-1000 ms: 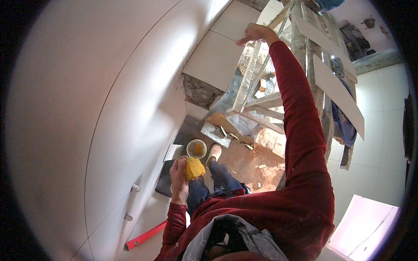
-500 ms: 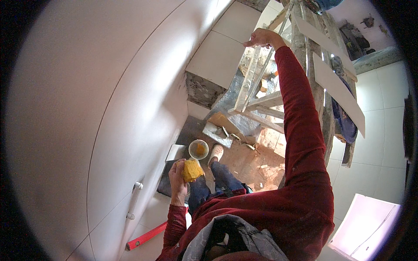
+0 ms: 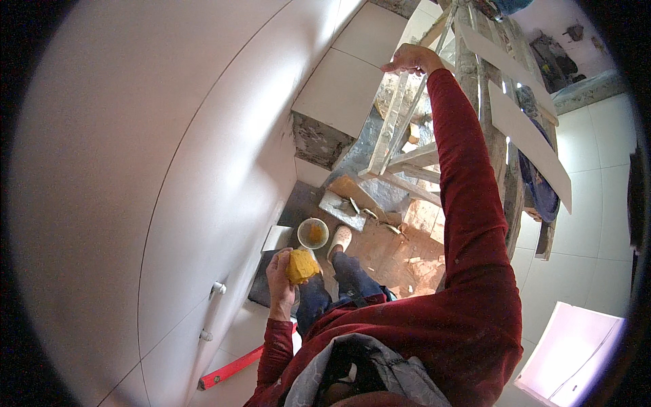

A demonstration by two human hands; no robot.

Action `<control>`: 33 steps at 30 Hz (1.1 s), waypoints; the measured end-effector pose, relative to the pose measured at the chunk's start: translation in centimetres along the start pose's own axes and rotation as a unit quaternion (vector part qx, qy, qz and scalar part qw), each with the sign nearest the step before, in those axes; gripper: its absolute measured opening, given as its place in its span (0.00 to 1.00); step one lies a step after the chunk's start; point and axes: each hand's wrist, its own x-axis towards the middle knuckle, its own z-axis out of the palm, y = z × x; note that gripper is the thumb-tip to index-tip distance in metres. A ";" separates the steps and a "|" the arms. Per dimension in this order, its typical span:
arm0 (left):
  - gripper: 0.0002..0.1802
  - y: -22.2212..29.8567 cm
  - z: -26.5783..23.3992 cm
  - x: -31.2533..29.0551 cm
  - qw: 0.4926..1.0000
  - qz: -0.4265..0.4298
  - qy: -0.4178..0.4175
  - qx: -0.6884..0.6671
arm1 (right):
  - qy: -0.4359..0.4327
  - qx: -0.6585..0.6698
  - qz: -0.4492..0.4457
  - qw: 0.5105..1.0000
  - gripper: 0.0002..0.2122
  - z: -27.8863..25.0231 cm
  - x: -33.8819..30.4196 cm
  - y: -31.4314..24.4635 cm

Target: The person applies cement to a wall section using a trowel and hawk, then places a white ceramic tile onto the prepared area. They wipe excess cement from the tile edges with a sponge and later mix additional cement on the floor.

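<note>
My left hand (image 3: 279, 277) is closed around a yellow sponge (image 3: 302, 266), in front of my left leg. Below it on the floor stands a small white bucket (image 3: 304, 239) with something yellow inside. My right arm reaches far forward. At its end my right hand (image 3: 413, 60) is bent at the wrist, with one finger pointing left and the others loosely curled, apart from it. I see nothing held there. It is close to the upper rails of a wooden trestle (image 3: 386, 129) and the edge of a pale tile (image 3: 340, 95).
A large pale tiled wall (image 3: 196, 176) fills the left side, with white pipe stubs (image 3: 218, 288). Long boards (image 3: 529, 142) lean on the scaffold at right. Rubble, an offcut (image 3: 342, 209) and broken pieces litter the floor. A red spirit level (image 3: 230, 368) lies at lower left.
The view has shifted slightly. My left hand still holds the sponge, and my right hand stays stretched out in nearly the same place.
</note>
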 end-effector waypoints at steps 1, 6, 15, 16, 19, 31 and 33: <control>0.20 0.0 0.0 0.1 1.000 0.001 0.006 0.002 | 0.018 -0.016 0.004 1.000 0.26 -0.1 -0.2 -0.3; 0.21 -0.1 -0.2 0.2 1.000 0.006 -0.006 -0.016 | 0.049 -0.119 -0.102 0.986 0.31 -0.8 3.2 -1.2; 0.21 -0.1 -0.1 0.6 1.000 0.016 -0.003 -0.025 | 0.201 -0.072 -0.136 0.967 0.35 2.3 8.5 -6.6; 0.21 0.0 -0.4 0.4 0.999 0.024 -0.004 -0.029 | 0.164 -0.079 -0.101 0.978 0.35 2.1 7.9 -8.3; 0.21 0.3 0.0 0.2 1.000 0.011 0.025 -0.015 | 0.151 -0.080 -0.099 0.980 0.36 2.3 6.7 -9.4; 0.21 0.1 0.5 1.0 0.999 0.003 0.033 -0.029 | 0.150 -0.044 -0.147 0.977 0.29 1.8 5.8 -9.3; 0.21 0.2 0.6 1.1 0.999 0.008 0.033 -0.024 | 0.119 -0.070 -0.143 0.980 0.30 1.4 5.6 -9.3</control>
